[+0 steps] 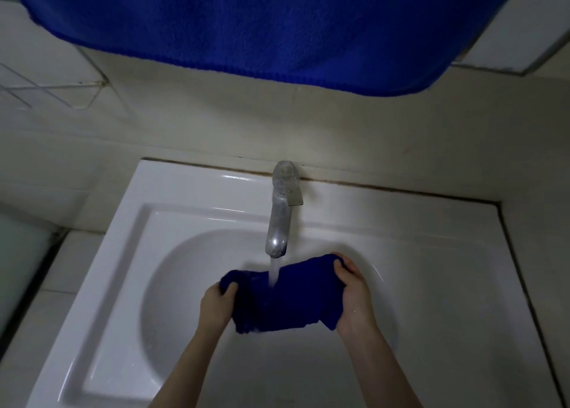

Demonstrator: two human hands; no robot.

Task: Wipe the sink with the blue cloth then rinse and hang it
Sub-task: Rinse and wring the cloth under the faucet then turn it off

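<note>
A dark, wet blue cloth (pixel 283 299) is stretched between both my hands over the basin of the white sink (pixel 197 198). My left hand (pixel 217 306) grips its left end and my right hand (pixel 354 296) grips its right end. A metal faucet (pixel 279 219) stands at the back of the sink, and water (pixel 274 272) runs from its spout onto the middle of the cloth.
A large blue towel (pixel 262 25) hangs across the top of the view, in front of the tiled wall (pixel 216 114). The sink's flat rim spreads wide on both sides. A dark gap runs along the left edge beside a tiled ledge (pixel 71 259).
</note>
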